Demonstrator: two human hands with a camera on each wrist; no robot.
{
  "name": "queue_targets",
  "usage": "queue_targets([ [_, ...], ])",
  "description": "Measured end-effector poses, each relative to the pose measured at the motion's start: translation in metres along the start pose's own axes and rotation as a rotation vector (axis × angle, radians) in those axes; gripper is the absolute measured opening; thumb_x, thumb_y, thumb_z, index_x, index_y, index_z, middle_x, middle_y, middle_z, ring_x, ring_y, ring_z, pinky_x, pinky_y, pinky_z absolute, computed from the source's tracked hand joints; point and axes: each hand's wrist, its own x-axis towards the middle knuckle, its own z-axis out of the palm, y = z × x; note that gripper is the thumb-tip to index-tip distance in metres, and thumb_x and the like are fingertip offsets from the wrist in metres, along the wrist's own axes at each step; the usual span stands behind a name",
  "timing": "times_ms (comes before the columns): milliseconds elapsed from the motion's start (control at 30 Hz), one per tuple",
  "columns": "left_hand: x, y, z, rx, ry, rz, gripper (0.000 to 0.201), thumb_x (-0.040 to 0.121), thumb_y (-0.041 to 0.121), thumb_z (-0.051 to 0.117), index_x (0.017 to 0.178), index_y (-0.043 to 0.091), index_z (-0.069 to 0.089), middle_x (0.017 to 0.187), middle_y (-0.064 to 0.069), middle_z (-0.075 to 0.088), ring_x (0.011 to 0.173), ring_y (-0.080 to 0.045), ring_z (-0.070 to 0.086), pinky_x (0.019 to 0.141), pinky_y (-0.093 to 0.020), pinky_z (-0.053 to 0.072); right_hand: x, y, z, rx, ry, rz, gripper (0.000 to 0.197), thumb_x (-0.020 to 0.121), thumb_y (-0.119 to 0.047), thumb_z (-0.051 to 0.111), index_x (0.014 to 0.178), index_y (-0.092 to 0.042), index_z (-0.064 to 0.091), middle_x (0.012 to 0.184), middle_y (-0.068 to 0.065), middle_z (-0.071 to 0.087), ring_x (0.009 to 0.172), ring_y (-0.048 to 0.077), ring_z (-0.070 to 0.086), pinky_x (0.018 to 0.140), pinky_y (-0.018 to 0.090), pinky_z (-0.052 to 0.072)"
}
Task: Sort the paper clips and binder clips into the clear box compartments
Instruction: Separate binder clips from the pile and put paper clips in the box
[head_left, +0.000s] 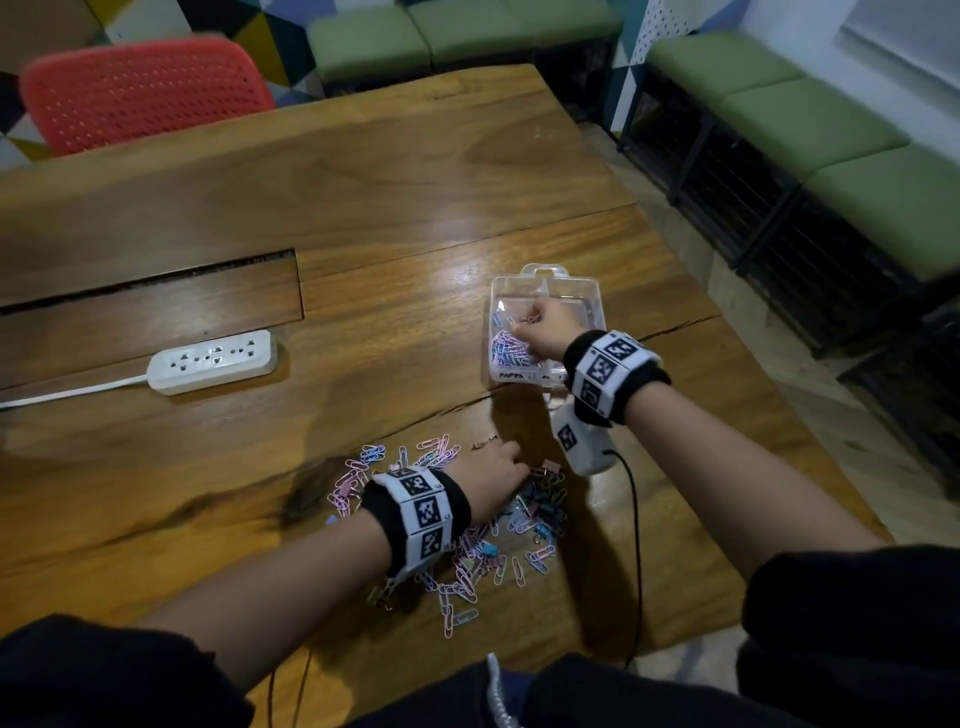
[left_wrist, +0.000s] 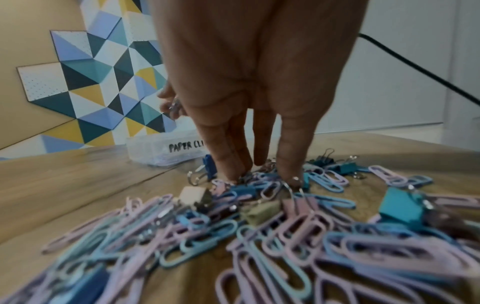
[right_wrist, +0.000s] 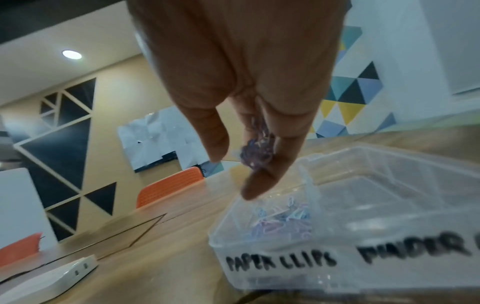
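A mixed pile of pastel paper clips (head_left: 467, 577) and small binder clips (head_left: 545, 506) lies on the wooden table near me. My left hand (head_left: 496, 467) reaches into the pile, and its straight fingertips (left_wrist: 235, 174) touch the clips; the thumb is hidden. The clear box (head_left: 592, 291) sits further back to the right, labelled for paper clips and binder clips. My right hand (head_left: 545, 325) hovers over its left compartment and pinches a small bunch of paper clips (right_wrist: 255, 148). That compartment (right_wrist: 280, 222) holds several paper clips. No clips show in the binder compartment (right_wrist: 389, 205).
A white power strip (head_left: 213, 361) lies at the left by a recessed slot (head_left: 150, 291) in the table. A black cable (head_left: 634, 519) runs down the right of the pile. A red chair (head_left: 140, 88) stands behind the table, and green benches (head_left: 805, 119) line the right wall.
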Motion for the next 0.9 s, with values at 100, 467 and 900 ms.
queue_targets([
  [100,0.001,-0.001,0.004,0.001,-0.009,-0.012,0.041,0.09,0.012,0.052,0.13,0.01,0.046,0.129,-0.011,0.047,0.119,-0.027,0.047,0.1,-0.041,0.044,0.003,0.0,0.004,0.019,0.028,0.004,0.044,0.095,-0.016,0.042,0.135,-0.001,0.035,0.133,0.017,0.047,0.114,0.027,0.053,0.097,0.034,0.043],
  [467,-0.004,-0.006,0.011,-0.043,0.017,0.032,0.042,0.089,0.02,0.056,0.128,0.008,0.048,0.128,-0.011,0.045,0.115,-0.026,0.046,0.102,-0.038,0.041,-0.063,0.063,0.007,0.052,-0.094,-0.031,0.021,0.085,-0.001,0.053,0.076,-0.02,0.051,0.081,-0.004,0.051,0.07,0.007,0.049,0.058,0.015,0.04],
  [900,-0.009,0.0,0.002,-0.261,0.036,-0.083,0.019,0.09,0.008,0.049,0.107,0.006,0.058,0.113,-0.01,0.057,0.104,-0.023,0.055,0.089,-0.028,0.046,-0.07,0.117,0.043,-0.166,0.107,0.009,0.016,0.086,-0.009,0.056,0.075,-0.017,0.048,0.083,0.0,0.054,0.083,0.018,0.053,0.079,0.031,0.047],
])
